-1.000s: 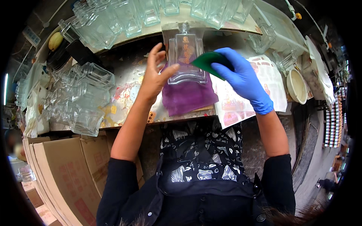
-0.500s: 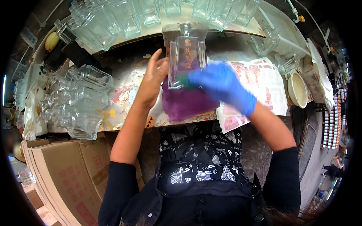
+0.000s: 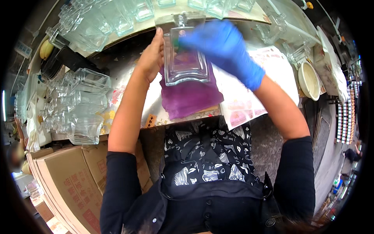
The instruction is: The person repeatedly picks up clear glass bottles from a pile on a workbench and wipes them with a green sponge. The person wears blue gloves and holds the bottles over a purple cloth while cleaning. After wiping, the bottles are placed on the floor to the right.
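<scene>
A clear square glass bottle point(image 3: 183, 62) is held up over a purple cloth point(image 3: 191, 97) on the bench. My bare left hand point(image 3: 152, 52) grips the bottle's left side. My right hand point(image 3: 224, 46), in a blue glove, presses a green scouring pad point(image 3: 181, 41) against the bottle's upper face; the pad is mostly hidden under the glove and the hand is blurred.
Rows of clear glass bottles point(image 3: 113, 17) line the back shelf. A heap of more glass bottles point(image 3: 78, 101) sits at the left. A white bowl point(image 3: 309, 80) stands at the right, printed paper point(image 3: 253, 85) covers the bench, and cardboard boxes point(image 3: 66, 183) sit at lower left.
My gloved right hand moved left from the bottle's right edge across its face with the green pad. The bottle stayed in my left hand.
</scene>
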The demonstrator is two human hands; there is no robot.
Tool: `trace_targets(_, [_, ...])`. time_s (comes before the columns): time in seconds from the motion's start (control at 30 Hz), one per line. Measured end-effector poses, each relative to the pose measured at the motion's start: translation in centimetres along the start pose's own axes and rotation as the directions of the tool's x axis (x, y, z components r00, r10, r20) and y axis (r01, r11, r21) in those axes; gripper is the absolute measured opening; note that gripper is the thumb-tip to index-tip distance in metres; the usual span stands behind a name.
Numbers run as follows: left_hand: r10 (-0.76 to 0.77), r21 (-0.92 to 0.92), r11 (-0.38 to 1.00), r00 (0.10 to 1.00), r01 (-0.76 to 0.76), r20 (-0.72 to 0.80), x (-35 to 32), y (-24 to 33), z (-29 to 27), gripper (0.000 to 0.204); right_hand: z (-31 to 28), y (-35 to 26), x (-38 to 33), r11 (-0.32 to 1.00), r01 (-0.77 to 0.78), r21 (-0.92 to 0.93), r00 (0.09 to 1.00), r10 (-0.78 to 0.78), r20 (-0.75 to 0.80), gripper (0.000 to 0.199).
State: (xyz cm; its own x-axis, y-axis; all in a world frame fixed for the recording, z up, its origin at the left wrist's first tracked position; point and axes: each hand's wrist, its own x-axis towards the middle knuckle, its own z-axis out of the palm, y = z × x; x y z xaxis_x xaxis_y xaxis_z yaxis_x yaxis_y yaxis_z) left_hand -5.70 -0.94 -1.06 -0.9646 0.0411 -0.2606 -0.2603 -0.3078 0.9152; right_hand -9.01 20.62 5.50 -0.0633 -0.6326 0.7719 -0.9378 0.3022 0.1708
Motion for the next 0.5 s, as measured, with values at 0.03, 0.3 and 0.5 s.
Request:
trace_targets(0.03, [-0.012,0.012,1.000,0.999,0.012,0.031,0.6,0.3,0.4,0.068,-0.5,-2.6,-2.6,0.999,-0.002,0.050,0.991,-0.005,0.133,0.019])
trace_targets(0.3, [0.127,0.234,0.963,0.991,-0.134,0.045,0.1,2.2,0.7,0.043,-7.9,-7.7,-8.0,-0.239,-0.652,0.719,0.268,0.815,0.513,0.029])
trace_targets(0.5, [0.349,0.449,0.619,0.738,-0.644,0.578,-3.1,4.3,12.1,0.091,-19.3,-4.6,-8.2,0.272,-0.731,0.626,0.490,0.847,0.204,0.075])
